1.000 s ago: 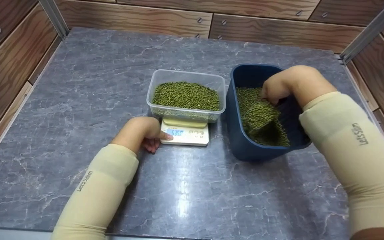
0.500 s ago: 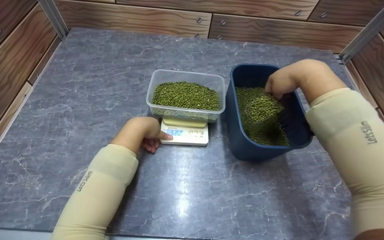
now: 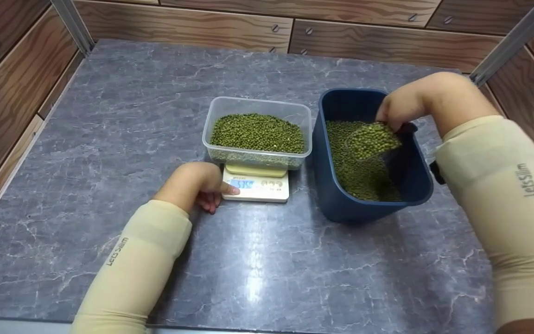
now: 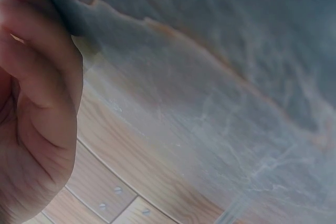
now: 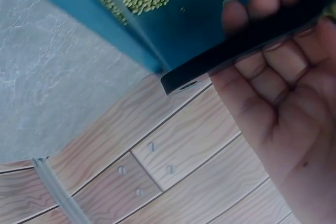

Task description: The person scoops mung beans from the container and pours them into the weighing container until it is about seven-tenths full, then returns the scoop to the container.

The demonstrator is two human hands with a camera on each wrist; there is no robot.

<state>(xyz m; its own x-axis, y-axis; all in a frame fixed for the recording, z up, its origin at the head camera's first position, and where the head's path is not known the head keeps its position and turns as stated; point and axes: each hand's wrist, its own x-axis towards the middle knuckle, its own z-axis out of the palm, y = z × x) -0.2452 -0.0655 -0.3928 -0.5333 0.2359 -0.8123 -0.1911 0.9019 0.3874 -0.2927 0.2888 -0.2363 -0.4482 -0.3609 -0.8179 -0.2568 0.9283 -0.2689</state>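
Note:
My right hand (image 3: pixel 403 107) grips the black handle (image 5: pixel 236 51) of a scoop (image 3: pixel 372 140), fingers curled round it in the right wrist view. Heaped with green mung beans, the clear scoop hangs inside the deep blue bin (image 3: pixel 325 185), over the beans (image 3: pixel 348 174) there. My left hand (image 3: pixel 197 181) rests at the left side of a white kitchen scale (image 3: pixel 271 192), its thumb on the scale's top by the lit display (image 3: pixel 243 184). On the scale sits a clear plastic container (image 3: pixel 210 121) partly filled with mung beans (image 3: pixel 257 132). In the left wrist view, loosely bent fingers (image 4: pixel 47 82) show.
The blue bin stands close to the right of the clear container, on a grey marbled table (image 3: pixel 132 106). Wood-patterned panels (image 3: pixel 193 25) enclose the back and sides, with metal posts (image 3: pixel 73 25) at the corners.
My right hand has risen and moved to the right and away, lifting the full scoop up from the beans in the bin. The left hand, scale and clear container stay put.

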